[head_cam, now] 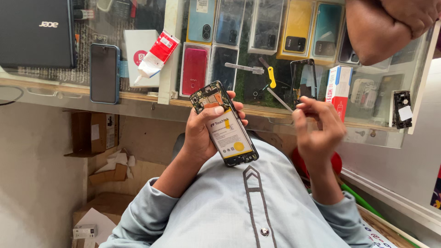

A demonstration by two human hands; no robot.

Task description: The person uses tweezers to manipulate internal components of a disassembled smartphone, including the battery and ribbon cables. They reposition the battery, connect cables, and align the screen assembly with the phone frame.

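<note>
Opened phone (225, 125), back cover off, battery with white label facing up — gripped around its edges by the left hand (202, 133), held above the lap, just below the counter edge. Right hand (317, 131) beside it, apart, fingers pinched closed on thin metal tweezers (279, 98), tips pointing up and away from the phone.

For good work, probably: keep the phone flat and steady, thumb off the board; bring the tips in slowly, low angle, away from the battery — a puncture there is dangerous.

Beyond the right hand, on the glass counter (138, 98): a phone frame (303, 78), a yellow pry tool (272, 77). Beyond the left, a glue tube (156, 56).
</note>
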